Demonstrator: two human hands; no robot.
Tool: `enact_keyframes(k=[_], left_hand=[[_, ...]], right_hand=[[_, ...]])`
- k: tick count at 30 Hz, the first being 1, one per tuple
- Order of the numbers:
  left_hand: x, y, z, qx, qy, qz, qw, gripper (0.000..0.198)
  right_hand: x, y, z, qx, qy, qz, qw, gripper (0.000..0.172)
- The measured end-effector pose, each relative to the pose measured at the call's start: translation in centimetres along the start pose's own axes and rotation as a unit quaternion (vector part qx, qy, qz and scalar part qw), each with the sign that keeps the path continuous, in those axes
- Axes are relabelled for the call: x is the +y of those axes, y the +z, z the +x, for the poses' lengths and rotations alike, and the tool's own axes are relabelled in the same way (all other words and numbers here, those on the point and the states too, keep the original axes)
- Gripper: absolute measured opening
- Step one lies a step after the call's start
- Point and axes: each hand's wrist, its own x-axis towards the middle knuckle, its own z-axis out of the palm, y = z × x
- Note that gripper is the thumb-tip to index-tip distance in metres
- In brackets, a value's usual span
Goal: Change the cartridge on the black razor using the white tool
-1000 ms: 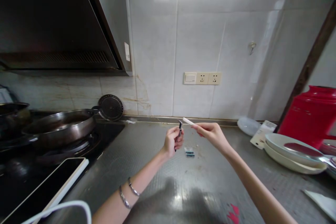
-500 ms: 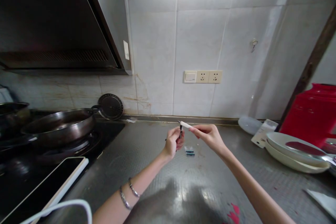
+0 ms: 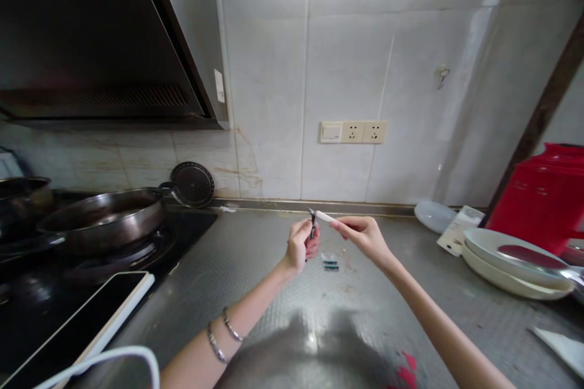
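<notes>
My left hand point(image 3: 302, 242) is closed around a slim black object point(image 3: 312, 228) that stands nearly upright from the fingers. Its top end has a small metallic tip, and its exact kind is too small to make out. Between the thumb and fingertips of my right hand point(image 3: 360, 232) is a slim white stick-like piece point(image 3: 325, 217), pointing left. The white piece's left end is right beside the top of the black object; whether they touch I cannot tell. Below the hands, a small clear packet with dark teal sticks point(image 3: 331, 264) lies on the metal counter point(image 3: 274, 316).
Left are a steel pan point(image 3: 109, 219) on the black stove point(image 3: 182, 228), a phone-like slab point(image 3: 86, 328) and a white cable point(image 3: 118, 351). Stacked dishes point(image 3: 511, 267), a white box point(image 3: 460, 231) and a red container point(image 3: 542, 200) stand right. Sockets point(image 3: 364, 132) are on the wall.
The white piece has shifted slightly right, and the metallic tip of the black object shows more clearly at its left end. Both hands otherwise hold nearly the same position.
</notes>
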Motion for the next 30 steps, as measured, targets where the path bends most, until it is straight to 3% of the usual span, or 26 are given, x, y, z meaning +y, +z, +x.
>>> enact_keyframes(k=[9,14,20,25,30], left_hand=[[0.2,0.0,0.0,0.0,-0.004,0.017,1.0,0.037],[0.2,0.0,0.0,0.007,0.013,0.016,1.0,0.038],[0.0,0.0,-0.1,0.001,-0.013,0.02,1.0,0.037],[0.1,-0.1,0.1,0.009,0.008,0.019,1.0,0.037],[0.2,0.3,-0.1,0.012,0.001,0.035,0.999,0.037]], right_hand=[[-0.3,0.3,0.0,-0.017,-0.001,0.013,1.0,0.038],[0.4,0.3,0.0,0.016,0.005,0.011,1.0,0.04],[-0.2,0.7,-0.2,-0.007,-0.006,0.015,1.0,0.038],[0.6,0.4,-0.1,0.012,0.01,0.02,1.0,0.037],[-0.5,0.8,-0.3,0.004,-0.004,0.023,1.0,0.039]])
